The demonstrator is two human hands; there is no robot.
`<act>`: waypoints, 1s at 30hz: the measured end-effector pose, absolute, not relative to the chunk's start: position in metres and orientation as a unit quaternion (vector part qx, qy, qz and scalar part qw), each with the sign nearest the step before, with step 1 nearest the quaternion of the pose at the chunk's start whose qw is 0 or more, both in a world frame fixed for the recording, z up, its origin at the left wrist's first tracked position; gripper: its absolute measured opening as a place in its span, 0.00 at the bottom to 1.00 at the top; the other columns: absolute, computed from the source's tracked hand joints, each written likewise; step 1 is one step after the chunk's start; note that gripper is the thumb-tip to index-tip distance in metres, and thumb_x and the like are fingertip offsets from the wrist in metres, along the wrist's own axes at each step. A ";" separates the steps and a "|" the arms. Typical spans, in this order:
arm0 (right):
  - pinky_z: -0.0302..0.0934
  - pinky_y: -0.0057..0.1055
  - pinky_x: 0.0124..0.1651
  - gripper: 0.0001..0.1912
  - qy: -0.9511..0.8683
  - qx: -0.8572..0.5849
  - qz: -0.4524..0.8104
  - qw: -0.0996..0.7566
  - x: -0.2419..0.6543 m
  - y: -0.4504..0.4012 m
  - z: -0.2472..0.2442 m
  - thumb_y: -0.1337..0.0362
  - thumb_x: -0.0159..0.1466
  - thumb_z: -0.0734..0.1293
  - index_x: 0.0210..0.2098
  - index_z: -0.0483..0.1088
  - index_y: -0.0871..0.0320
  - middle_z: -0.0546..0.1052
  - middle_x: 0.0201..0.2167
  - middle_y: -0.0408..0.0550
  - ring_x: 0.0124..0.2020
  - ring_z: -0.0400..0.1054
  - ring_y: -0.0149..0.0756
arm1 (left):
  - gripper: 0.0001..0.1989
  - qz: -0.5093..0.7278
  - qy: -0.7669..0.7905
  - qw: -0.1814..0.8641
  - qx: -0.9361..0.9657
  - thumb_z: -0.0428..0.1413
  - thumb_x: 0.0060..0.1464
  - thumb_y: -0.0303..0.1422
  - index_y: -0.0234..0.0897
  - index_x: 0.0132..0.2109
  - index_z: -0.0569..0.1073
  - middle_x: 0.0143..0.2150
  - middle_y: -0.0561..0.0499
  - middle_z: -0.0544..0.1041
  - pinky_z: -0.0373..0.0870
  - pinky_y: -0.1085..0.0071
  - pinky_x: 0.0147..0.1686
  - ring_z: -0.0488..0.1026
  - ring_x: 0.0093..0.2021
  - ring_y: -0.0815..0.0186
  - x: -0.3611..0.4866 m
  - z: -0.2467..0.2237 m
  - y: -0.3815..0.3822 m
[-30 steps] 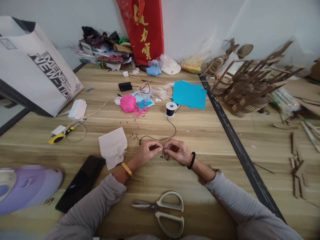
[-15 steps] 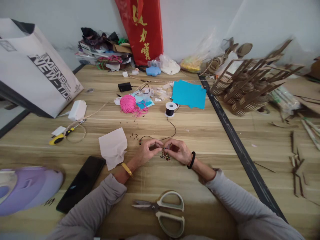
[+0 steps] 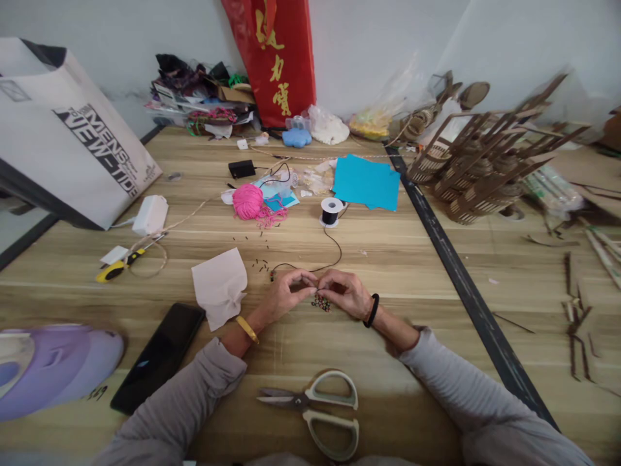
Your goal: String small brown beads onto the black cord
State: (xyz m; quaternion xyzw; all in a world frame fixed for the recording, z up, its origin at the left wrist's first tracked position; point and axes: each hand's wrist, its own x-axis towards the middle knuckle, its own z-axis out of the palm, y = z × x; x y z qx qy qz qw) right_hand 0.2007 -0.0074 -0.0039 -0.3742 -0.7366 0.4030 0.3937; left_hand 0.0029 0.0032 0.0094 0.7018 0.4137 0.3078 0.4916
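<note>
My left hand (image 3: 286,296) and my right hand (image 3: 345,294) meet fingertip to fingertip at the middle of the table. Each is closed in a pinch; what sits between the fingertips is too small to name. Just below them lies a small pile of dark and coloured beads (image 3: 321,303). A thin black cord (image 3: 339,247) runs from a white-rimmed spool (image 3: 330,212) behind my hands and curves round to a few beads (image 3: 272,276) left of my left fingers. Several tiny dark pieces (image 3: 262,265) are scattered beyond my left hand.
Scissors (image 3: 305,399) lie near the front edge. At left are a black phone (image 3: 158,356), a white paper (image 3: 220,285), a yellow cutter (image 3: 114,270) and a purple object (image 3: 63,366). Pink yarn (image 3: 248,201) and blue sheets (image 3: 366,181) lie behind; brown woven pieces (image 3: 478,175) stand right.
Both hands have stayed in nearly the same place. The fingertips have shifted slightly and pinch closer together above the beads.
</note>
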 end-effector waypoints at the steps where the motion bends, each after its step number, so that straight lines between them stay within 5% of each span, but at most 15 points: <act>1: 0.58 0.25 0.27 0.13 -0.741 -0.371 0.397 0.395 0.201 -0.007 -0.004 0.55 0.63 0.67 0.31 0.71 0.59 0.74 0.27 0.46 0.24 0.64 0.29 | 0.09 0.307 0.413 0.492 0.702 0.59 0.52 0.30 0.33 0.41 0.75 0.39 0.47 0.79 0.72 0.69 0.42 0.75 0.40 0.65 0.003 0.010 0.003; 13: 0.66 0.34 0.42 0.11 -0.762 -0.330 0.369 0.417 0.200 -0.006 0.000 0.57 0.65 0.64 0.33 0.72 0.58 0.77 0.35 0.51 0.38 0.71 0.37 | 0.11 0.318 0.419 0.477 0.704 0.60 0.49 0.25 0.32 0.42 0.74 0.40 0.47 0.77 0.70 0.67 0.46 0.74 0.41 0.65 0.005 0.015 0.001; 20: 0.64 0.31 0.36 0.11 -0.766 -0.344 0.360 0.407 0.201 -0.006 -0.002 0.56 0.66 0.64 0.33 0.71 0.58 0.76 0.33 0.50 0.34 0.70 0.35 | 0.13 0.324 0.408 0.478 0.707 0.58 0.51 0.26 0.33 0.45 0.72 0.38 0.48 0.77 0.70 0.67 0.46 0.74 0.40 0.66 0.004 0.012 0.000; 30: 0.60 0.28 0.31 0.14 -0.762 -0.376 0.346 0.398 0.200 -0.008 0.002 0.54 0.66 0.62 0.31 0.69 0.58 0.72 0.27 0.47 0.28 0.65 0.32 | 0.17 0.345 0.424 0.315 0.776 0.49 0.43 0.17 0.36 0.38 0.75 0.38 0.48 0.75 0.65 0.61 0.48 0.69 0.44 0.61 0.006 0.008 0.001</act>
